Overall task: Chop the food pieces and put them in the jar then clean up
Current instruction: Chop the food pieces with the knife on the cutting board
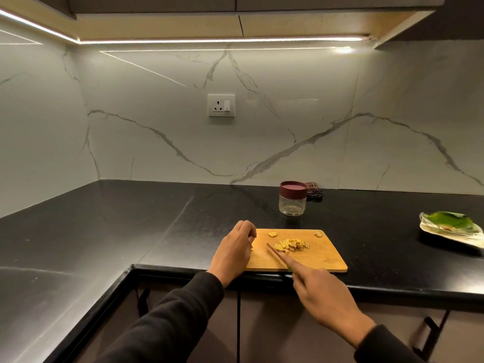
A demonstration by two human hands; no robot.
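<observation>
a: item?
b: chopped yellow strips [292, 244], mid cutting board [314, 258]; light, loose, best scooped.
a: hands?
b: right hand [324, 299] gripping knife [277, 255]; left hand [235, 250] loosely curled, empty. lidded jar [292, 198] behind, on counter [131, 218].

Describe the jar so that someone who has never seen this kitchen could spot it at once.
Start at the black countertop below the marble wall. Beyond the far edge of the wooden cutting board stands the jar, small and of clear glass, in front of a dark checked cloth. Its maroon lid, still on, sets it apart from everything nearby.
</observation>
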